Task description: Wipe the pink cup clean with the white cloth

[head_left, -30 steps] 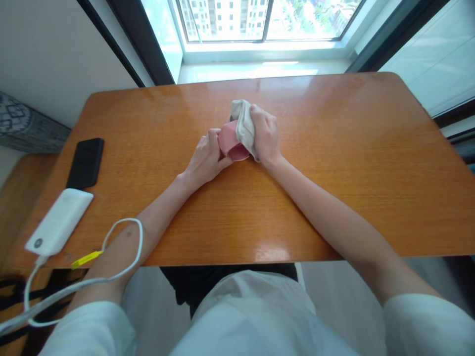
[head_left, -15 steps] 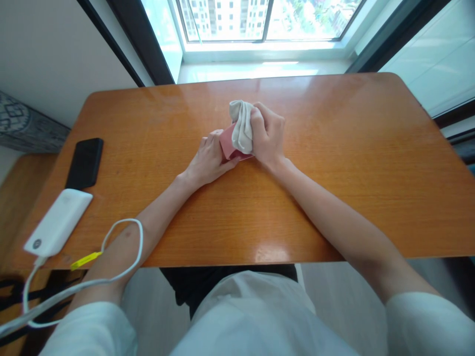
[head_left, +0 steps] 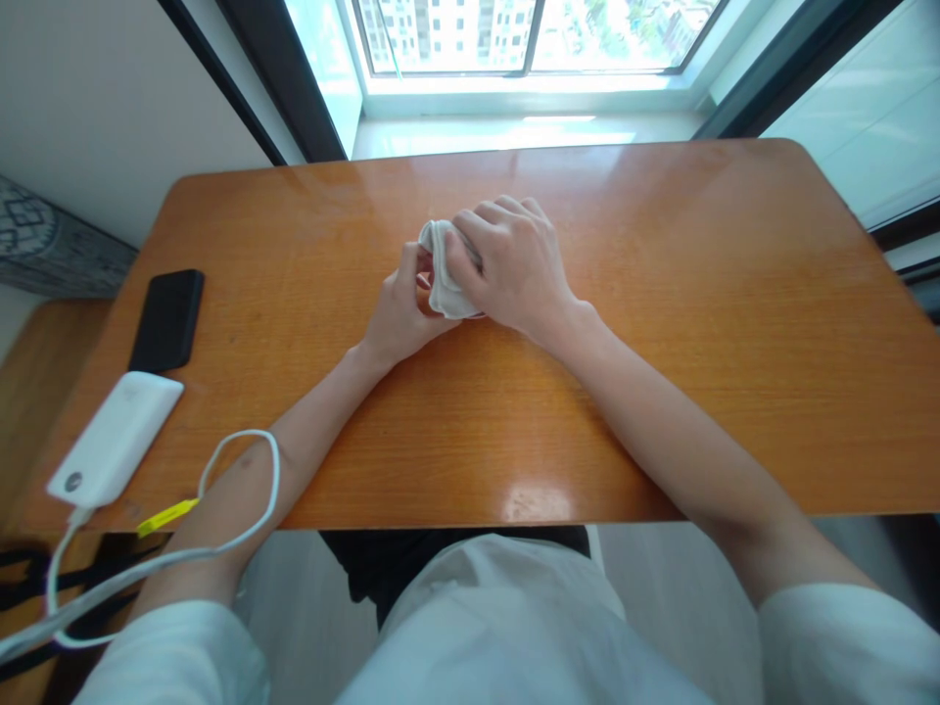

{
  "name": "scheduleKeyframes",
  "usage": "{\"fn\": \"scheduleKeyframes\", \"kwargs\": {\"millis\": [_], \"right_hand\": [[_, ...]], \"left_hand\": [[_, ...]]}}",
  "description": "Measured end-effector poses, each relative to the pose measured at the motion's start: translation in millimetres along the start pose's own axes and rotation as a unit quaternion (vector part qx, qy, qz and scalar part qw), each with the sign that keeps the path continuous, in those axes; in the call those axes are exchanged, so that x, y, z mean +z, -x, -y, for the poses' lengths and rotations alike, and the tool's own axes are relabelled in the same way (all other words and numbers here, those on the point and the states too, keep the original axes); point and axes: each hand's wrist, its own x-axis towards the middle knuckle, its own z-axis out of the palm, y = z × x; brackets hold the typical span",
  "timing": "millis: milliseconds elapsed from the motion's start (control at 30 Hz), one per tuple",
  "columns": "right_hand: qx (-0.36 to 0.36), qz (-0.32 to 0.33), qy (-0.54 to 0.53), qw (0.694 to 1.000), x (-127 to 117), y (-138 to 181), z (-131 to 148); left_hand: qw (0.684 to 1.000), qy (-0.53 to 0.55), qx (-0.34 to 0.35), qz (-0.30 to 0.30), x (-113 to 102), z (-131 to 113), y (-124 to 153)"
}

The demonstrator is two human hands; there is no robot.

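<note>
A folded off-white cloth (head_left: 445, 281) is bunched between my two hands over the middle of the table. My right hand (head_left: 514, 259) is closed over it from the right, fingers curled down on the far side and thumb along the near side. At the cloth's left, my left hand (head_left: 402, 311) curves its fingers and thumb around a small pink box-like object. That object is almost wholly hidden now by the cloth and both hands; only slivers of pink show.
A black phone (head_left: 167, 320) lies at the table's left side. Close by is a white power bank (head_left: 117, 439) with a white cable (head_left: 183, 560) looping over my left forearm; a yellow tag (head_left: 167, 516) hangs on it. The wooden table (head_left: 734, 323) stands before a window.
My right hand has shifted left and rolled over the cloth, its back now upward. The cloth has moved left and down, covering the pink object. My left fingers are more bent.
</note>
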Motion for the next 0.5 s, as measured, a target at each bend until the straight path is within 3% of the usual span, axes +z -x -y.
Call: {"fn": "scheduleKeyframes", "kwargs": {"millis": [267, 400, 500], "right_hand": [[-0.03, -0.064, -0.018, 0.997, 18.1, 2.7, 4.0], [0.027, -0.11, -0.172, 0.978, 26.5, 5.2, -17.7], [0.102, -0.154, -0.321, 0.929, 43.9, 8.6, -35.3]], "left_hand": [[1.0, 0.008, 0.013, -0.025, 0.4, 7.9, -4.2], [0.999, -0.001, 0.003, -0.036, 5.4, 4.7, -9.8], [0.999, -0.006, -0.001, -0.034, 7.6, 4.5, -12.3]]}}
